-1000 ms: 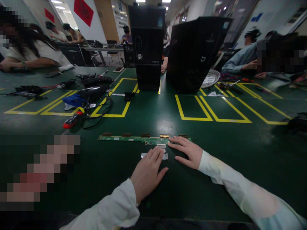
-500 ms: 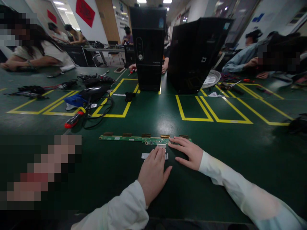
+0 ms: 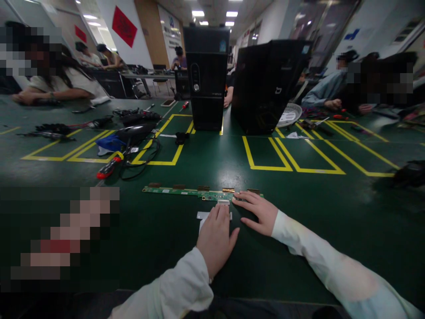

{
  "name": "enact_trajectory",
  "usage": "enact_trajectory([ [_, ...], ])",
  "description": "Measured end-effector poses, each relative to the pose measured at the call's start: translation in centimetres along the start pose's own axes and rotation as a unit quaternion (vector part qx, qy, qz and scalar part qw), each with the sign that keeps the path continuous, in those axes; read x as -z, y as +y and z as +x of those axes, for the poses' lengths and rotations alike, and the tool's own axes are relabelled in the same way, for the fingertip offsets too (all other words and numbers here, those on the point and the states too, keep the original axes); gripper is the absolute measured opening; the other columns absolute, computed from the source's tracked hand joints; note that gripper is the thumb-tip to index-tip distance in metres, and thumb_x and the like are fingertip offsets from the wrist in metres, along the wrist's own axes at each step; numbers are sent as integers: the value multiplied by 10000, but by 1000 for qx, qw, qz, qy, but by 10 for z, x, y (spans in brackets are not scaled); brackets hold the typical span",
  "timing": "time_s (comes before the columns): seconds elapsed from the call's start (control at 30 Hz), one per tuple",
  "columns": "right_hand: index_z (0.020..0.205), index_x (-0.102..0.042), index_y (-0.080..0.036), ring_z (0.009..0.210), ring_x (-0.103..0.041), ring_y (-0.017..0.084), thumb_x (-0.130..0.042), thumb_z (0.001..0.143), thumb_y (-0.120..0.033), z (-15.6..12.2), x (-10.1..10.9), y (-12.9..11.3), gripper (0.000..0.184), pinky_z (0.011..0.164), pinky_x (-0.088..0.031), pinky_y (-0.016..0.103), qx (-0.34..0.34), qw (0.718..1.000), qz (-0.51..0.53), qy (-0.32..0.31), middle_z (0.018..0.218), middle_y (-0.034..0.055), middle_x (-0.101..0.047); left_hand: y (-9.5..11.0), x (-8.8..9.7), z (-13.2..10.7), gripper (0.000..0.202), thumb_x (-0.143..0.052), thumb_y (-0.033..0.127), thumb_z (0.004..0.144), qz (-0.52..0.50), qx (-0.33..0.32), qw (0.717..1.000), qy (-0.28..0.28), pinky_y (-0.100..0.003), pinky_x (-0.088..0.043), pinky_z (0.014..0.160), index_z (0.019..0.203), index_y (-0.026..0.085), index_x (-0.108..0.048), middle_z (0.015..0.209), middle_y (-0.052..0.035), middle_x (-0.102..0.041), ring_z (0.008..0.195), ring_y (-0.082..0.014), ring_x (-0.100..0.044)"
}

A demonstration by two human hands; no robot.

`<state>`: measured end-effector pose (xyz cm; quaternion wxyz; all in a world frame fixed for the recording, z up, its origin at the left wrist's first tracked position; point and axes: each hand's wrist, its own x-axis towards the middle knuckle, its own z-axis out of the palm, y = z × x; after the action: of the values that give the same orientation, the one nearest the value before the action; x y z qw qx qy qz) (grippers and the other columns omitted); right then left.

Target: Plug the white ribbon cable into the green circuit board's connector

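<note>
A long, narrow green circuit board (image 3: 186, 192) lies across the table, with several brown-gold tabs along its far edge. Near its middle is a white connector (image 3: 223, 202), and the fingertips of my left hand (image 3: 215, 241) press down right beside it. Those fingers lie flat and close together, the thumb stands off to the right. Under that hand a whitish flat ribbon cable (image 3: 202, 215) shows in part; the rest is covered. My right hand (image 3: 260, 213), fingers spread, rests its fingertips on the board's right part, hiding some of it.
Two black computer towers (image 3: 207, 88) stand at the back. Left of centre lie a red-black screwdriver (image 3: 109, 168), a black tool with a cord (image 3: 137, 131) and a blue cloth (image 3: 109, 143). Yellow tape (image 3: 272, 168) marks the green table. A blurred-out arm reaches in from the left; people sit around.
The view has tilted up slightly, so the background sits lower. Both hands stay at the board in nearly the same pose. A hand behind the left tower has gone from sight.
</note>
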<state>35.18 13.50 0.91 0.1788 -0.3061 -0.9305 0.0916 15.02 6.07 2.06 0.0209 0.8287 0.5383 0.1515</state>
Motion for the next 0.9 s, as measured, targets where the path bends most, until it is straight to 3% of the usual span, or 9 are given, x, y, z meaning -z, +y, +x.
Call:
enact_trajectory([
  [0.23,1343,-465,-186,1310,-371,262,-522,844,-348,1,1,2,527,1071,-314,511,13,1000,17,4,1403,131,-439,-9,3,0,448,-461,310,889,-15,-14,1000,15,-439,-406,1004,1262,62,-460,1250,-186,-538,1170,-297,-508],
  [0.47,1329,-478,-162,1294,-388,259,-516,847,-353,1,0,1,519,1072,-320,491,18,1000,-5,10,1394,138,-447,-5,6,1,417,-462,306,884,-9,-17,999,36,-460,-438,957,1221,62,-494,1168,-178,-569,1109,-301,-538],
  [0.63,1317,-485,-156,1301,-379,254,-501,867,-348,1,-2,-1,490,1068,-328,483,17,999,-29,21,1384,139,-456,-2,12,-1,474,-457,350,911,-2,-29,998,60,-489,-347,1049,1285,58,-460,1299,-201,-523,1273,-318,-424],
  [0.73,1307,-495,-156,1332,-332,272,-491,882,-348,2,-1,-2,466,1070,-313,516,14,998,-54,25,1379,133,-466,-3,23,-14,486,-436,332,931,2,-52,995,79,-481,-291,1096,1358,103,-406,1403,-155,-453,1363,-293,-303],
  [0.9,1294,-509,-159,1351,-308,235,-393,934,-261,7,-1,-7,392,1090,-303,484,48,996,-61,38,1382,109,-471,-22,37,-54,440,-428,268,932,20,-30,995,93,-493,-327,1077,1354,141,-422,1392,-127,-472,1353,-284,-325],
])
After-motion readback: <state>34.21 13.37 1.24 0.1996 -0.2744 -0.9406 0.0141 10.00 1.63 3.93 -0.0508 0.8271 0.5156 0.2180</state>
